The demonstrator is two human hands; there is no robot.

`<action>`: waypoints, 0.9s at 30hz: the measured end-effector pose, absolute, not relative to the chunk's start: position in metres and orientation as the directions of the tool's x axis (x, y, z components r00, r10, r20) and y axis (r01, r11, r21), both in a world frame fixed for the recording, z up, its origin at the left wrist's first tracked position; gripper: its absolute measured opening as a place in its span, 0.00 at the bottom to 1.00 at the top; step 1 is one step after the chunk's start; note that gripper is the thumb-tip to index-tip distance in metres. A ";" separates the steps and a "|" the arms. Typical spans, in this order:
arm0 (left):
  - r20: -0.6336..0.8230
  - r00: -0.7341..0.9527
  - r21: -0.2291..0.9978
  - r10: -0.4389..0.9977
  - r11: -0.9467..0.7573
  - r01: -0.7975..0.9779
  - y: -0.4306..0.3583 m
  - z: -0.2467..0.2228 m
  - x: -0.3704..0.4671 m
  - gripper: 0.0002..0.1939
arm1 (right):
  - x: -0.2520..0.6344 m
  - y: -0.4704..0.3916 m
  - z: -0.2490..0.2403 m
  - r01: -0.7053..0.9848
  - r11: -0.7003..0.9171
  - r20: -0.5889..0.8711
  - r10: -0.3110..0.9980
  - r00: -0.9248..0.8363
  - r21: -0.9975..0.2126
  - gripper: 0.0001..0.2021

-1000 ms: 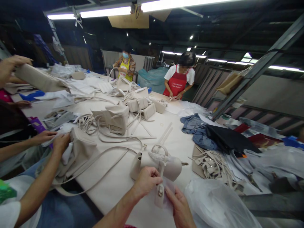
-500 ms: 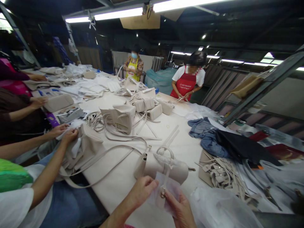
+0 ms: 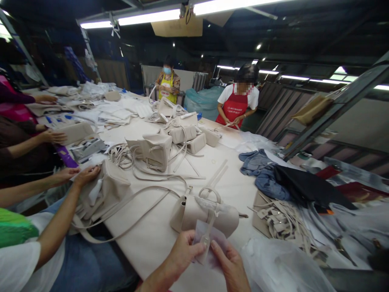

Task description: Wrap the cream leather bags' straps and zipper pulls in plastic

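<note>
1. At the far left of the table [image 3: 148, 239], a co-worker's hand [image 3: 54, 137] touches a beige piece [image 3: 75, 133].
2. Nearer, a seated person's hands [image 3: 82, 175] work at the top of a slouching beige bag [image 3: 111, 182].
3. Right of that, a boxy bag [image 3: 158, 151] stands in front of a pile of bags [image 3: 184, 133]; a person in a yellow apron [image 3: 165, 88] is behind the pile.
4. The left hand [image 3: 186, 248] is nearly closed, thumb and fingers pinching a thin, cloudy sheet [image 3: 218, 237] around the end of a strap [image 3: 210, 226].
5. The strap hangs from a rounded handbag [image 3: 194, 213], lying on the table just beyond both hands.
6. The right hand [image 3: 229, 259] is also nearly closed, its thumb pressing the sheet's right side, the other fingers behind.
7. Across the table, a person in a red apron [image 3: 234, 107] handles a thin strip [image 3: 232, 124].
8. At right are blue cloth [image 3: 258, 164], a heap of straps [image 3: 281, 221] and, nearest, a plastic bag [image 3: 279, 265].
</note>
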State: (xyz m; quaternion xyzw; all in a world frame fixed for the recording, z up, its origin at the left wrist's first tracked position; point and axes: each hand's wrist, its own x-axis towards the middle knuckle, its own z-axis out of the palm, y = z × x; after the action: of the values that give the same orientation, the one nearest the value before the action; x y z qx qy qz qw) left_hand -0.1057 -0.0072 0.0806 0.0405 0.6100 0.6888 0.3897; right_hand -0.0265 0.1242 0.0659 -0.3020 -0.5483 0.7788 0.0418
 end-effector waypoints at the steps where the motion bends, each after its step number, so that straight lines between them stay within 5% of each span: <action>1: -0.423 -0.686 0.874 0.592 0.069 -0.480 -0.007 0.082 -0.106 0.18 | -0.027 0.124 0.067 0.275 -0.378 -0.426 0.409 -0.807 -0.884 0.27; 20: -0.440 -0.687 0.877 0.579 0.115 -0.466 -0.005 0.091 -0.115 0.20 | -0.033 0.117 0.090 0.245 -0.576 -0.496 0.329 -0.804 -0.780 0.25; 27: -0.429 -0.703 0.867 0.568 0.041 -0.496 -0.004 0.089 -0.116 0.13 | -0.027 0.123 0.090 0.245 -0.558 -0.489 0.342 -0.803 -0.793 0.25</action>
State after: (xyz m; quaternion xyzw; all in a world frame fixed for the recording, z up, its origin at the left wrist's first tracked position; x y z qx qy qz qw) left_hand -0.1159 -0.0035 0.0887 0.0295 0.6104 0.6919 0.3845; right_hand -0.0274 0.1228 0.0899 -0.3127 -0.4690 0.8254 0.0293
